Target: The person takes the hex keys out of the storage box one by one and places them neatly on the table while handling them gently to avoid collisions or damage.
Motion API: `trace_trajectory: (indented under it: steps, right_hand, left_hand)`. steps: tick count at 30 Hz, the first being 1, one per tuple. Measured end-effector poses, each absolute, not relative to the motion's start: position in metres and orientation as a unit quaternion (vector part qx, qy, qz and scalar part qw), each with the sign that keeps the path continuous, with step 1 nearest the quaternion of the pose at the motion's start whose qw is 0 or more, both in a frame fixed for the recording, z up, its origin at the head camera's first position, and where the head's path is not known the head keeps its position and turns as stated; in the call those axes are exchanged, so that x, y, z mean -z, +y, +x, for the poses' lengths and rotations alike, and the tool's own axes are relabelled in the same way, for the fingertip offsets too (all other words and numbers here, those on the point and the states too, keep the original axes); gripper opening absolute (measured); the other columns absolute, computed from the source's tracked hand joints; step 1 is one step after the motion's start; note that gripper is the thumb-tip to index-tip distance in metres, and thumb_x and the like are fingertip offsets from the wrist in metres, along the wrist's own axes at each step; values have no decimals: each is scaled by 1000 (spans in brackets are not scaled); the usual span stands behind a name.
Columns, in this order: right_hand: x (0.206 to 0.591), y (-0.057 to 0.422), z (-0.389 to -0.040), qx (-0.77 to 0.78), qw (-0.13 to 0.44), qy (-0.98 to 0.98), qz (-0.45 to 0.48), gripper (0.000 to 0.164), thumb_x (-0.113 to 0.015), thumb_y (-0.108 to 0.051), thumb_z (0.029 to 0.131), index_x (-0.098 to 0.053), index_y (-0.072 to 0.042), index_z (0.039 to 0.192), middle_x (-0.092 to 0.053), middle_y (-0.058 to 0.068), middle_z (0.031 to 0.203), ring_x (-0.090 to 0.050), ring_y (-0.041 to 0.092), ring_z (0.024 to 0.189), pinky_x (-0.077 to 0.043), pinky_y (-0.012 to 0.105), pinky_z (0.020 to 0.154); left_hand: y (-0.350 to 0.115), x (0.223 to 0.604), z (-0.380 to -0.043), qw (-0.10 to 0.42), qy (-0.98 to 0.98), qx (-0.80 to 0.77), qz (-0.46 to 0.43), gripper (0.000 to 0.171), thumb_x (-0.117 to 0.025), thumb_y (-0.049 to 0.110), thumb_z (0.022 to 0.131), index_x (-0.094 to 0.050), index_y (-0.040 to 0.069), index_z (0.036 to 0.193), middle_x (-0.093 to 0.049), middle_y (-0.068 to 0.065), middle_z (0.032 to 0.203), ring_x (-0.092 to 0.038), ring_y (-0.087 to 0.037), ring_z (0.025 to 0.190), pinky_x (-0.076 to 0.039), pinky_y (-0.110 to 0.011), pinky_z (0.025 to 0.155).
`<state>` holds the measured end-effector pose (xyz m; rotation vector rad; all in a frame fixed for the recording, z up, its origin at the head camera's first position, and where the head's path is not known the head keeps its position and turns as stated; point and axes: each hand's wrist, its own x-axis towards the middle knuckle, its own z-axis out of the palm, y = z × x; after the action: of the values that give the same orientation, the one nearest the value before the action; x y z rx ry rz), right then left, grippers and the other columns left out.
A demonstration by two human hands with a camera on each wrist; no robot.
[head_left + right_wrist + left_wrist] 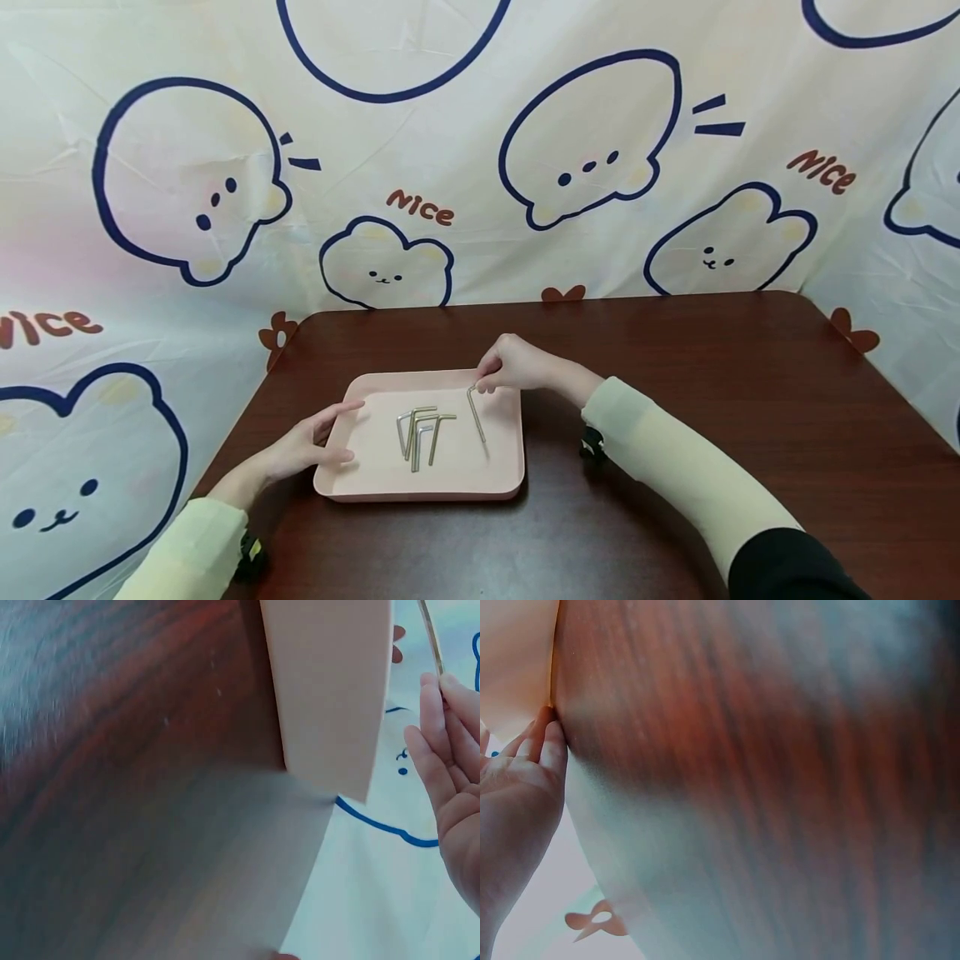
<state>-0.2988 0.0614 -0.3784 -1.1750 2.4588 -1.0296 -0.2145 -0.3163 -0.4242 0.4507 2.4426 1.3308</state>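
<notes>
A pale pink tray lies on the brown table and holds several L-shaped hex keys, overlapping near its middle. My left hand grips the tray's left edge, thumb over the rim; the left wrist view has its fingers against the tray's outer wall. Above the tray's right part, my right hand pinches one hex key near its bent end, the long arm slanting downward. That key also shows between thumb and fingers in the right wrist view, only partly in frame.
The dark wooden table extends around the tray, mostly to the right. A light curtain printed with blue-outlined cartoon animals hangs behind the table and along its sides.
</notes>
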Motion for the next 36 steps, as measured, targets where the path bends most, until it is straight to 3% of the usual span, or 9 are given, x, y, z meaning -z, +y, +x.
trace_trajectory:
  steps: [11,22,36]
  right_hand:
    - [364,87,-307,347,115,867,-339,5,-74,-14,88,-78,-13,89,-70,-5,80,-60,16,73,-49,28,65]
    - [351,113,-310,364,112,871,-310,7,-72,-12,89,-77,-10,92,-71,0,82,-63,28,80,-51,32,70]
    - [362,140,-315,364,105,879,-291,7,-72,-12,88,-77,-7,90,-71,4,79,-64,31,78,-50,32,70]
  left_hand:
    - [-316,424,-216,165,859,-461,151,79,-77,15,83,-35,7,149,-32,-26,149,-33,-41,132,-28,-59,102]
    - [-316,425,-214,162,860,-460,152,78,-77,16,83,-35,6,148,-32,-26,149,-34,-41,132,-29,-57,102]
    - [-316,425,-214,163,856,-465,160,79,-77,12,82,-35,6,148,-31,-28,149,-33,-43,132,-28,-59,102]
